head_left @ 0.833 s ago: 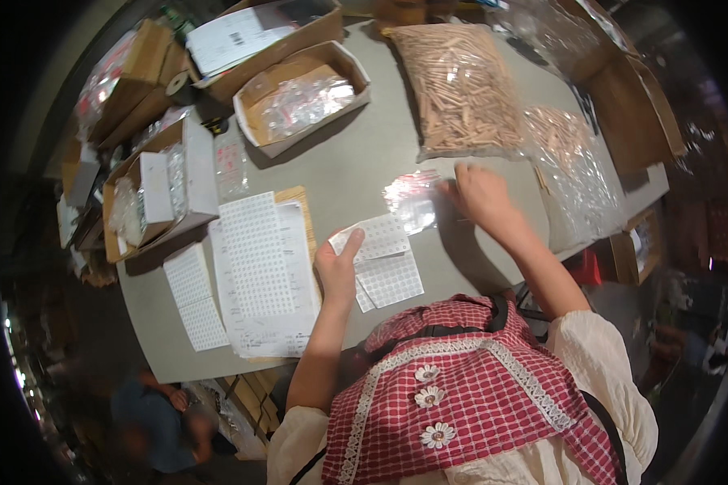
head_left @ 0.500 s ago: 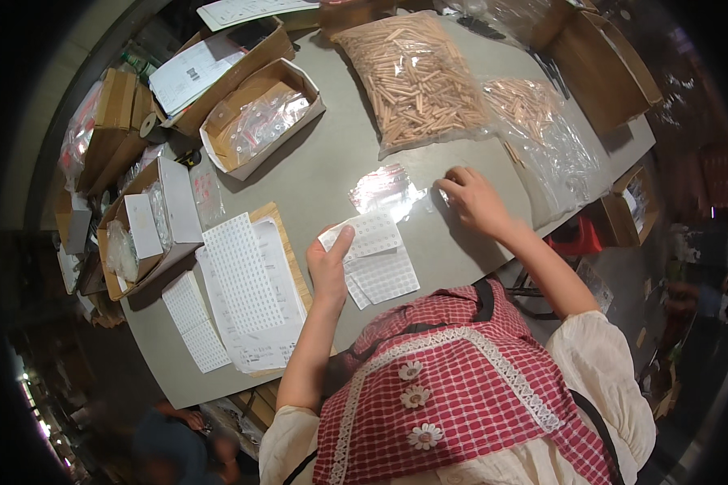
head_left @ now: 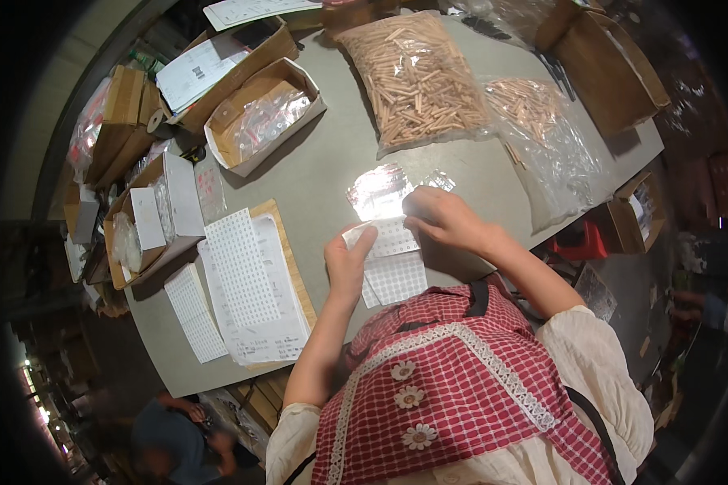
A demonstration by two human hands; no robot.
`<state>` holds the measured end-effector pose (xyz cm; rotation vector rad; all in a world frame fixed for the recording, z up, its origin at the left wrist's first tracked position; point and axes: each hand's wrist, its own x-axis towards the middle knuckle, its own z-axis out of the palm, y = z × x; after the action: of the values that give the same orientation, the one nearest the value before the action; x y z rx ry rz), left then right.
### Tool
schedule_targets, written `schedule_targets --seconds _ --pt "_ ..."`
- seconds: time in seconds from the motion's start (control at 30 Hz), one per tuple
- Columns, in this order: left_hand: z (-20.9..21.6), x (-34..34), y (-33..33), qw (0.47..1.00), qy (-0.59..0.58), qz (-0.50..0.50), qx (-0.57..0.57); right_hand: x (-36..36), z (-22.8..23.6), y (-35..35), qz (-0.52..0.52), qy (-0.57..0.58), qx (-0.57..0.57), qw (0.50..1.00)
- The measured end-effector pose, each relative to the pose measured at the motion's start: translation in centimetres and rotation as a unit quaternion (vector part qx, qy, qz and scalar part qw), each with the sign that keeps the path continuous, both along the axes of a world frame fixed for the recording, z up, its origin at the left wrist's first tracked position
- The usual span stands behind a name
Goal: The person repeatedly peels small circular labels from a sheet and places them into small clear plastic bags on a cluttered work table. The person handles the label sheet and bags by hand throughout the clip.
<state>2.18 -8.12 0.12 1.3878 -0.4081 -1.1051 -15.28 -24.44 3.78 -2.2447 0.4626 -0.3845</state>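
My left hand [head_left: 349, 260] pinches a white sheet of small stickers [head_left: 392, 236], thumb on top and fingers beneath. The lower part of the sheet [head_left: 402, 275] hangs folded toward my apron. At its upper right corner, my right hand [head_left: 446, 218] has its fingertips closed together; whatever lies between them is too small to make out. Shiny clear plastic bags [head_left: 378, 190] lie on the table just beyond the sheet, and one small bag [head_left: 439, 179] sits behind my right fingers.
A big clear bag of wooden dowels [head_left: 416, 85] and a flatter dowel bag [head_left: 534, 121] lie at the back. Left stand an open box of small bags [head_left: 259, 121] and cartons [head_left: 158, 214]. Sticker sheets [head_left: 243, 267] rest on papers and a board. Another person [head_left: 174, 432] is at lower left.
My right hand has moved left from the bare tabletop to the sheet's upper right corner, its fingers closing. My left hand and the sheet have shifted slightly right.
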Motion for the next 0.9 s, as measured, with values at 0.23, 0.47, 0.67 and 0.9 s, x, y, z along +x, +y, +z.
schedule_targets --seconds 0.23,0.47,0.67,0.9 --pt "-0.9 0.1 0.2 0.999 0.052 -0.009 0.005 -1.1 0.1 0.3 0.034 -0.031 0.006 0.999" --pt "-0.6 0.2 -0.5 0.998 0.058 -0.005 0.013 -1.9 -5.8 -2.0 -0.247 -0.083 -0.084 0.962" --pt "-0.6 0.3 -0.8 0.998 0.056 -0.02 0.025 -1.1 -7.8 -2.0 -0.278 -0.02 -0.216 0.936" --pt "-0.5 1.1 1.2 0.999 0.047 0.017 0.02 -2.3 -4.4 -4.0 -0.324 0.123 -0.137 0.928"
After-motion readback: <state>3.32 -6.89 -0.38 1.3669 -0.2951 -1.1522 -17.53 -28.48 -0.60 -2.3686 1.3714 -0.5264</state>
